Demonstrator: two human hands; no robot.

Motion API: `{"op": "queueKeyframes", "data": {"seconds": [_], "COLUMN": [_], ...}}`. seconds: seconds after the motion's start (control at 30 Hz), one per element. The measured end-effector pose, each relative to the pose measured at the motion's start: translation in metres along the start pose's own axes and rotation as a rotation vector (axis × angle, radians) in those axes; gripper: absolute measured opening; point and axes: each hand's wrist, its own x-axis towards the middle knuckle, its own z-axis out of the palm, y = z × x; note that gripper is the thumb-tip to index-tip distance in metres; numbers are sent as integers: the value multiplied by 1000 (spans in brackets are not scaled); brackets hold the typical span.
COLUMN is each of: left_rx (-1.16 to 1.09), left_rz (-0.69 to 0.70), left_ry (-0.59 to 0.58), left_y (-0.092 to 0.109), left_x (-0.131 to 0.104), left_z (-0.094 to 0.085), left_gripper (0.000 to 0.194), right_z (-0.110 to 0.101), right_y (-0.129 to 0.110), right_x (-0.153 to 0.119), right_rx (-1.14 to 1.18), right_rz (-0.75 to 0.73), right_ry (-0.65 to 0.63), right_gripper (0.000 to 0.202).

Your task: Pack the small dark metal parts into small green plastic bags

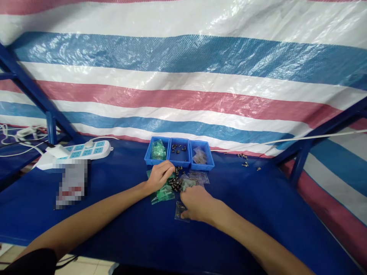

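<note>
My left hand rests over green plastic bags, its fingers curled together beside a pile of dark screws; whatever it may hold is too small to make out. My right hand is at the near right side of the pile, thumb and fingers apart, touching a small clear bag and partly covering a greenish clear bag. Behind the hands stand three blue bins: the left one holds green bags, the middle one loose screws, the right one clear bags.
A white power strip with plugs lies at the left, above a blurred grey packet. Several loose screws lie at the back right of the blue table. Striped sheeting hangs behind, between blue frame bars.
</note>
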Motion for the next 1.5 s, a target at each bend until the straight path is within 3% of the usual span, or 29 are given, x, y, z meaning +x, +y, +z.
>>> {"op": "queueKeyframes", "data": {"seconds": [0.1,0.17,0.3,0.37,0.5,0.67,1.0,1.17,1.5], "left_rx": [-1,-2,-19,-33,-36,-11,-66,-62,-60], "left_rz": [0,-6,-44,-58,-47,-79,-132,-134,-46], "left_ry": [0,8,31,23,13,71,-12,44,36], "left_y": [0,0,1,0,-4,-6,-7,-6,-3], "left_x": [0,-1,0,1,1,-1,0,-2,0], "left_z": [0,-1,-2,-1,2,3,5,5,2], "left_gripper": [28,29,29,27,19,19,20,22,18], "right_z": [11,14,11,9,14,27,54,55,55], "right_y": [-9,-3,28,42,54,51,41,42,41], "right_x": [4,9,28,36,46,52,59,60,60], "right_rx": [-9,33,336,522,783,979,874,837,835], "right_rz": [-44,-85,-33,-21,-69,-66,-57,-100,-116], "right_ry": [19,130,585,747,863,998,1153,1142,1120], "right_gripper": [20,11,13,13,9,14,14,14,11]}}
